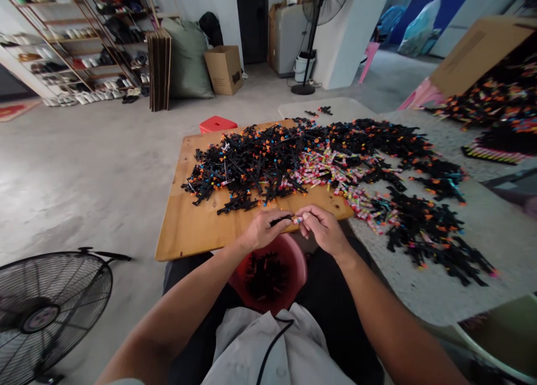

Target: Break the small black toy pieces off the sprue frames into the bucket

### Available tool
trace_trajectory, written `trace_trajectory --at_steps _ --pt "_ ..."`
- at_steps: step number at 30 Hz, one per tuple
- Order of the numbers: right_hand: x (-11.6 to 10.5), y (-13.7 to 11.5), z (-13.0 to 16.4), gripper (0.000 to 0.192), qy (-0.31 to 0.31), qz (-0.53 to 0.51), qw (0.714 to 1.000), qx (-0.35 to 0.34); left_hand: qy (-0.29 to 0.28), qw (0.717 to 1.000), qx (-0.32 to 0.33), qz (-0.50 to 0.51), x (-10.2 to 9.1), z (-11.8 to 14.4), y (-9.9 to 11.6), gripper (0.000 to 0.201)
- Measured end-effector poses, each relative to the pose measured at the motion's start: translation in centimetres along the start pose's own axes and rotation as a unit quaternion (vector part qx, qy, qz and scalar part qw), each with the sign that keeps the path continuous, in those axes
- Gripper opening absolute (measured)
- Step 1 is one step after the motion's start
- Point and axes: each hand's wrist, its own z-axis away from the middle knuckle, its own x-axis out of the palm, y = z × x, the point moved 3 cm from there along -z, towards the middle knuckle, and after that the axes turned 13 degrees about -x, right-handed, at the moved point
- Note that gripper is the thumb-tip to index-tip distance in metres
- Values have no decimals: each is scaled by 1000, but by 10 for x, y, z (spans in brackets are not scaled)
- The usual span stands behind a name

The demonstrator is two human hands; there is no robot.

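Above the front edge of the wooden board, my two hands meet. My left hand is closed around a small black toy gun, partly covered by the fingers. A short pink-and-white patterned tube sits at the gun's right end, pinched by my right hand; whether the two are joined I cannot tell. Beyond the hands spreads a heap of black toy guns with orange and blue tips. Beside it lie many pink-and-white tubes. Between my legs, a red bucket holds more dark pieces.
A grey table adjoins the board on the right and carries more toy guns. At lower left stands a black floor fan. Behind the board is a red stool. A tilted cardboard box with many pieces is at upper right.
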Motion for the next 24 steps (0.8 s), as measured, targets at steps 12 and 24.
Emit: trace_trajectory --at_steps 12,24 --pt "-2 3 2 27 70 -31 997 17 -5 994 -72 88 3 2 -1 32" --pt "0 2 8 29 80 -65 994 47 -28 991 -76 110 5 0 8 28"
